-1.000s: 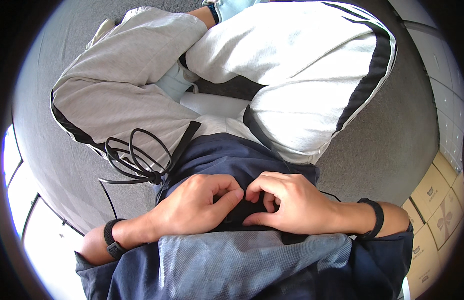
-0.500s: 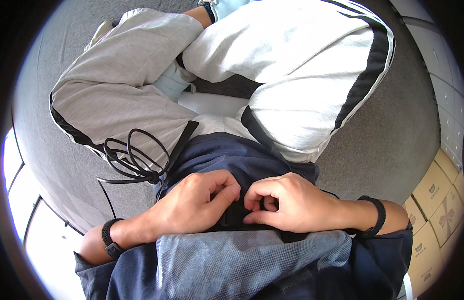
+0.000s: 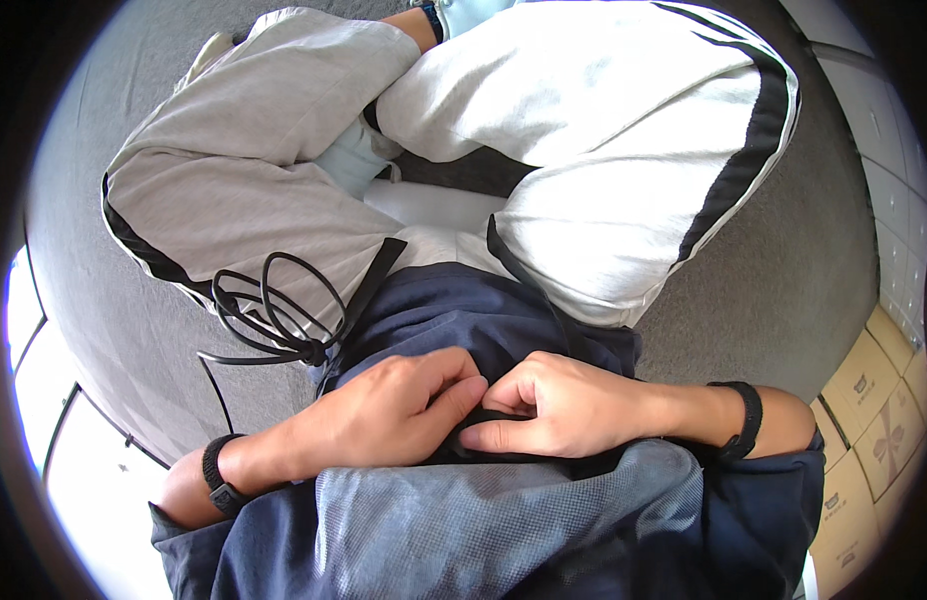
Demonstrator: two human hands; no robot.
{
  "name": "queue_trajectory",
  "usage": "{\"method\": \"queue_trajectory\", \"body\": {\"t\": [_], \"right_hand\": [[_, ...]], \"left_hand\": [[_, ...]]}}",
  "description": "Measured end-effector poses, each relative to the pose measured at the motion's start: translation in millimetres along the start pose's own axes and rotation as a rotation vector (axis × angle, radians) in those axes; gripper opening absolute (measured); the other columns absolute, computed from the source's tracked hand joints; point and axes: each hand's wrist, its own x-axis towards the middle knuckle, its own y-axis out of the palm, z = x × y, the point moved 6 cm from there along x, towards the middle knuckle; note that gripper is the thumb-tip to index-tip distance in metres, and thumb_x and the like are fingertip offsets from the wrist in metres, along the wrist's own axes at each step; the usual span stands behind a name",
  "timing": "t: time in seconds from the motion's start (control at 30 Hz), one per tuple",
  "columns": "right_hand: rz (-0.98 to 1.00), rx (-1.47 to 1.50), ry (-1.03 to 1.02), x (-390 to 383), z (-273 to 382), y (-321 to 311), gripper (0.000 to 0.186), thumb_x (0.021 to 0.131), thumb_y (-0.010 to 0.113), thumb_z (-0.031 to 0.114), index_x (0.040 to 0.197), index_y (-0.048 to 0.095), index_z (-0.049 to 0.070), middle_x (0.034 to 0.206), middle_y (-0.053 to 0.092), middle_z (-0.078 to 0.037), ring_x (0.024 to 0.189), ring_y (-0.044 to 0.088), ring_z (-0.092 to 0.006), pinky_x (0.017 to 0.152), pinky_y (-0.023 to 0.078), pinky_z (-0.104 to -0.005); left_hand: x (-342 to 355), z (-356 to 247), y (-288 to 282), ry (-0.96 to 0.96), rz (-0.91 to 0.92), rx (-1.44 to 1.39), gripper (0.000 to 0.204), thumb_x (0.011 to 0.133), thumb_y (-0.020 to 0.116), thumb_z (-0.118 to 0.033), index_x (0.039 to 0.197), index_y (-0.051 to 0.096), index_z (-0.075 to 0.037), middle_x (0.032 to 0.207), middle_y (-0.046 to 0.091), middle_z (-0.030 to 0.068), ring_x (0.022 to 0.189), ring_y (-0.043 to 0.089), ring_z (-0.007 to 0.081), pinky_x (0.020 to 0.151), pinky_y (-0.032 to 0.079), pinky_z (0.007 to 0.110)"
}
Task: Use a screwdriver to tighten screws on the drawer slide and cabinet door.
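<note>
And here are your two hands, drawn in close at the front of your waist, knuckles up, thumbs turned toward your body. Between them, that's the spot to watch: black material (image 3: pixel 502 414), low in the gap, with only a short stretch on show. That stretch runs roughly side to side, from one hand toward the other; both ends go out of sight, so you can't read the full long axis from here.

Your right hand (image 3: pixel 574 405) is the nearer one, no contest: the black lies right in its curl, forefinger bent above, thumb reaching in below, a narrow gap between the two. Whether it has a firm hold, you can't tell. Your left hand (image 3: pixel 389 410) sits just beside, and from there the black lies to the right. Thumb laid along the bent forefinger, hardly any opening, and whatever may be between those tips is hidden.

Around the pair, you've got the navy cloth (image 3: pixel 464 305) spread on the far side, and the blue-grey mesh panel (image 3: pixel 484 520) on the near side, toward your body. Out past the left hand, well apart from the black, sits a looped black cord (image 3: pixel 312 351), its knot over by your left thigh.
</note>
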Motion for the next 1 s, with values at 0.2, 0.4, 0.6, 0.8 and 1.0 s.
{"method": "queue_trajectory", "body": {"t": [0.2, 0.4, 0.6, 0.8, 1.0], "right_hand": [[0.016, 0.123, -0.007, -4, 6, -3, 0.033, 0.083, 0.058, 0.023, 0.066, 0.060, -0.006, 0.053, 0.055, -0.016, 0.046, 0.049, -0.0201, 0.050, 0.039, -0.0366], [0.000, -0.061, 0.030, -5, 5, 1, 0.032, 0.088, 0.062, 0.029, 0.074, 0.068, 0.001, 0.056, 0.057, -0.015, 0.046, 0.051, -0.0206, 0.049, 0.039, -0.0328], [-0.082, 0.105, -0.264, -15, 3, -5, 0.035, 0.088, 0.060, 0.026, 0.069, 0.062, -0.003, 0.060, 0.055, -0.014, 0.051, 0.050, -0.0210, 0.052, 0.037, -0.0343], [-0.063, 0.095, -0.290, -29, -7, -8, 0.034, 0.089, 0.061, 0.025, 0.068, 0.062, -0.002, 0.063, 0.049, -0.008, 0.057, 0.049, -0.0168, 0.054, 0.037, -0.0318], [-0.146, -0.011, -0.226, -33, -11, -8, 0.031, 0.089, 0.061, 0.027, 0.074, 0.066, 0.000, 0.062, 0.050, -0.008, 0.060, 0.052, -0.0186, 0.057, 0.040, -0.0310]], "left_hand": [[-14, -12, 6, 0.240, 0.063, 0.025, 0.048, 0.080, 0.072, -0.035, 0.097, 0.047, 0.002, 0.080, 0.062, 0.0207, 0.071, 0.064, 0.0353, 0.062, 0.051, 0.038], [-16, -8, 4, 0.223, 0.027, 0.037, 0.047, 0.075, 0.077, -0.027, 0.097, 0.047, 0.002, 0.076, 0.062, 0.0198, 0.070, 0.064, 0.0346, 0.060, 0.051, 0.037], [-15, -11, 7, 0.272, 0.049, -0.020, 0.046, 0.076, 0.075, -0.026, 0.100, 0.048, 0.002, 0.080, 0.062, 0.0207, 0.073, 0.064, 0.0353, 0.062, 0.050, 0.038], [-12, -9, 15, 0.286, 0.086, -0.008, 0.042, 0.082, 0.069, -0.028, 0.104, 0.050, 0.001, 0.085, 0.063, 0.0211, 0.075, 0.063, 0.0379, 0.064, 0.051, 0.040], [-2, -20, 17, 0.308, 0.107, 0.102, 0.041, 0.084, 0.066, -0.033, 0.106, 0.055, 0.000, 0.086, 0.064, 0.0184, 0.075, 0.063, 0.0354, 0.063, 0.049, 0.040]]}}
